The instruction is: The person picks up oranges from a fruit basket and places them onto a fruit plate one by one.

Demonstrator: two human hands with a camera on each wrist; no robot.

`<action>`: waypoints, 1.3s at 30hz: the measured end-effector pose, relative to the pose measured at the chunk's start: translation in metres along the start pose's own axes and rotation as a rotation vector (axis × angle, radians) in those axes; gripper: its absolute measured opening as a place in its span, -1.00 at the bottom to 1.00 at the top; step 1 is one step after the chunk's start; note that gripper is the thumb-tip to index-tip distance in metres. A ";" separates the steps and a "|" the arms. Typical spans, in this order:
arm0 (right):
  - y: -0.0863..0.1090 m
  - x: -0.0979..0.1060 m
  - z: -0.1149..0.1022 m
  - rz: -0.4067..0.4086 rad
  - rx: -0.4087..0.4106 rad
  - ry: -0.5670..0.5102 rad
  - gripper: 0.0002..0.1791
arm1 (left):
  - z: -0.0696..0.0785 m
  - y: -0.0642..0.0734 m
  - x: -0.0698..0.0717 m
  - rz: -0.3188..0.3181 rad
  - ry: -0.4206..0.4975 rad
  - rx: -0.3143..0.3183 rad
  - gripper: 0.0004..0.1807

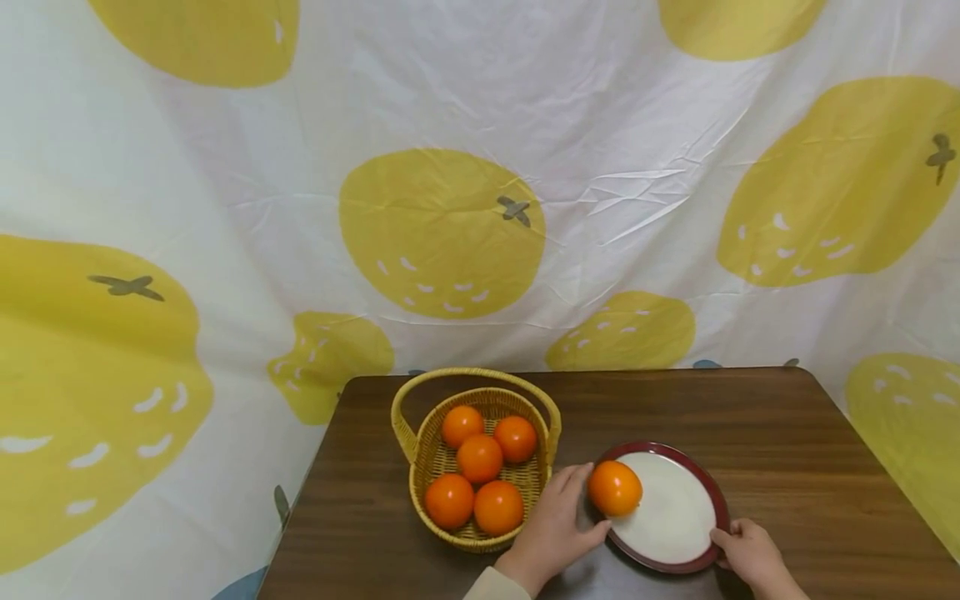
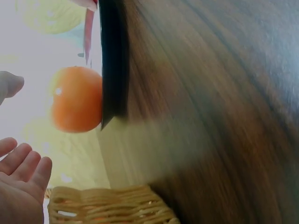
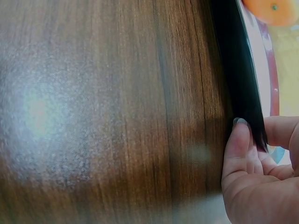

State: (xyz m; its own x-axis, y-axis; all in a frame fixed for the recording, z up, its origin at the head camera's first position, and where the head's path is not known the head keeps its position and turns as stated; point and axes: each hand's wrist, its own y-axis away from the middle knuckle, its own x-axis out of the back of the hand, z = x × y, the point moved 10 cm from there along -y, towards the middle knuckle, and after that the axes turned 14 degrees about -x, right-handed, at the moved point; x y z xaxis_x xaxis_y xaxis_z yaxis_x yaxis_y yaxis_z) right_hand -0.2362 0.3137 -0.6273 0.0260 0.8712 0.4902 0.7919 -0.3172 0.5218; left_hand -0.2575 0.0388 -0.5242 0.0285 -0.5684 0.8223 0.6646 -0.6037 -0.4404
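Observation:
A white plate with a dark red rim (image 1: 675, 517) lies over the table, and a single orange (image 1: 615, 488) sits at its left side. At the plate's right edge my right hand (image 1: 750, 554) pinches the rim; in the right wrist view the fingers (image 3: 239, 140) are at the plate's dark underside. My left hand (image 1: 551, 529) is beside the orange, thumb and fingers spread. The left wrist view shows a gap between that hand (image 2: 23, 186) and the orange (image 2: 77, 99), so it holds nothing.
Left of the plate stands a yellow wicker basket (image 1: 472, 544) with a raised handle (image 1: 480, 372) and several oranges (image 1: 480, 458) inside. All stand on a dark wooden table (image 1: 795, 450). A lemon-print cloth (image 1: 450, 108) hangs behind the table.

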 end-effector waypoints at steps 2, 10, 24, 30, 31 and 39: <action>-0.001 0.000 0.000 0.003 0.007 -0.002 -0.81 | -0.001 0.000 0.003 0.000 -0.007 0.001 -0.20; -0.003 0.000 0.002 0.009 0.009 0.012 -0.79 | -0.010 0.004 0.013 0.010 0.004 0.023 -0.24; -0.002 0.000 0.002 -0.013 -0.006 0.040 -0.80 | -0.030 0.013 0.029 0.059 -0.060 0.019 -0.25; -0.003 0.000 0.002 -0.007 -0.004 0.038 -0.79 | -0.037 0.017 0.038 0.098 -0.094 0.000 -0.30; -0.003 0.000 0.002 -0.008 -0.003 0.041 -0.79 | -0.038 0.017 0.040 0.105 -0.101 -0.002 -0.31; -0.005 0.000 0.004 -0.012 -0.007 0.053 -0.78 | -0.055 0.023 0.045 0.072 -0.119 0.059 -0.31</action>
State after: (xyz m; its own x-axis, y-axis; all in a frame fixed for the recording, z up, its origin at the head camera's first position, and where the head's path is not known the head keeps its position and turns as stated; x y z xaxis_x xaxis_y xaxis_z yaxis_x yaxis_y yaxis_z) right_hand -0.2379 0.3164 -0.6329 -0.0158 0.8538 0.5203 0.7873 -0.3102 0.5328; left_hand -0.2818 -0.0311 -0.5170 0.1639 -0.5364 0.8279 0.6999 -0.5282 -0.4808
